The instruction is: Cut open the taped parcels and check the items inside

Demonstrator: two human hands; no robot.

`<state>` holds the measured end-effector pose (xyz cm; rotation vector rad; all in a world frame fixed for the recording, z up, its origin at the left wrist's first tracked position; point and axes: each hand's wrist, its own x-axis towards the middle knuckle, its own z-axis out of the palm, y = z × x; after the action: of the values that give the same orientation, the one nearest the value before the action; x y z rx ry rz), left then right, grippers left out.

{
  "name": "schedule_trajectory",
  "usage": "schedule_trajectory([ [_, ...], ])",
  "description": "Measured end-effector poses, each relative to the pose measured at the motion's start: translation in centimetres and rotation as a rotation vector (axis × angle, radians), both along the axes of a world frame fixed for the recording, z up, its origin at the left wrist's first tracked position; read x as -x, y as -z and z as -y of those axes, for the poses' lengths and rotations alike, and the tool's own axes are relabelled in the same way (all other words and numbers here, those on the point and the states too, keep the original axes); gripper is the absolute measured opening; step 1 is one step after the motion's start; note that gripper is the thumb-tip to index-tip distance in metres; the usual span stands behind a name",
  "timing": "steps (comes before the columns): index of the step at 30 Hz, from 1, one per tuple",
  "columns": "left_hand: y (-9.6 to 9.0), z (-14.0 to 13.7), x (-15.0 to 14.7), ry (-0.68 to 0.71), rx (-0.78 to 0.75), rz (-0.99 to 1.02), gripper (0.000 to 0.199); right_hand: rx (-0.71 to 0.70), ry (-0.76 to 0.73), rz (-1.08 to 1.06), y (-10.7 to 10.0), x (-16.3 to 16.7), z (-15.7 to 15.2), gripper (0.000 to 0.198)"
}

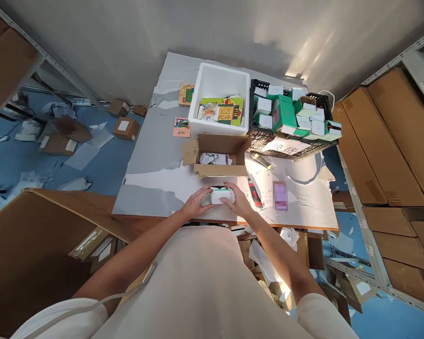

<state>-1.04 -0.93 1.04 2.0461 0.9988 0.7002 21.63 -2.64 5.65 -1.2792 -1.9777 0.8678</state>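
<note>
A small white box with a green edge [221, 195] is held near the table's front edge. My left hand [197, 202] grips its left side, and my right hand [237, 200] grips its right side. Just beyond my hands stands an open cardboard box [219, 170] with crumpled paper and white pieces inside. To the right of my right hand lies a red and black utility knife [255, 194]. Beside that is a purple card or packet [280, 195], its face blurred.
A white bin [194, 125] with booklets stands at the back, beside a black crate [286, 149] of green and white boxes. A yellow and black tool [261, 160] lies before the crate. A large open carton [17, 245] is at lower left; shelved cartons [385, 146] are on the right.
</note>
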Motion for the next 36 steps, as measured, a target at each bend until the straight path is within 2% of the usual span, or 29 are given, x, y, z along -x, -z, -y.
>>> schedule_trajectory([
  [2, -0.2, 0.3, -0.1, -0.014, 0.016, 0.016, 0.053, 0.002, 0.016, -0.005, 0.0, 0.6, -0.5, 0.05],
  [6, -0.5, 0.7, 0.0, -0.065, 0.129, 0.054, 0.069, -0.038, -0.085, 0.098, 0.2, 0.7, -1.5, 0.029],
  [9, -0.5, 0.6, 0.0, -0.075, 0.174, 0.066, 0.073, -0.057, -0.091, 0.144, 0.3, 0.6, -1.9, 0.028],
  [14, -0.5, 0.3, 0.1, -0.05, 0.15, 0.052, 0.067, 0.061, -0.134, 0.128, 0.3, 0.9, -2.4, 0.024],
  [22, -1.0, -0.3, 0.2, -0.04, 0.131, -0.044, 0.068, 0.121, 0.007, 0.222, 0.4, 1.4, -3.2, 0.016],
  [27, -1.4, -0.6, 0.0, -0.047, 0.153, -0.048, 0.071, 0.098, -0.08, 0.279, 0.3, 1.2, -3.2, 0.024],
  [30, -1.6, -0.8, 0.0, -0.026, 0.144, -0.053, 0.069, 0.031, -0.126, 0.312, 0.8, 0.8, -2.6, 0.029],
  [32, -1.8, -1.1, 0.3, -0.012, 0.125, -0.06, 0.065, -0.025, -0.195, 0.29, 1.4, 0.3, -2.1, 0.04],
  [34, -2.1, -1.6, 0.9, 0.042, 0.091, -0.067, 0.064, -0.058, -0.261, 0.246, 2.0, -0.3, -1.7, 0.054],
  [36, -2.7, -2.4, 1.7, 0.131, 0.028, -0.068, 0.062, -0.058, -0.259, 0.22, 2.7, -0.7, -1.4, 0.055],
])
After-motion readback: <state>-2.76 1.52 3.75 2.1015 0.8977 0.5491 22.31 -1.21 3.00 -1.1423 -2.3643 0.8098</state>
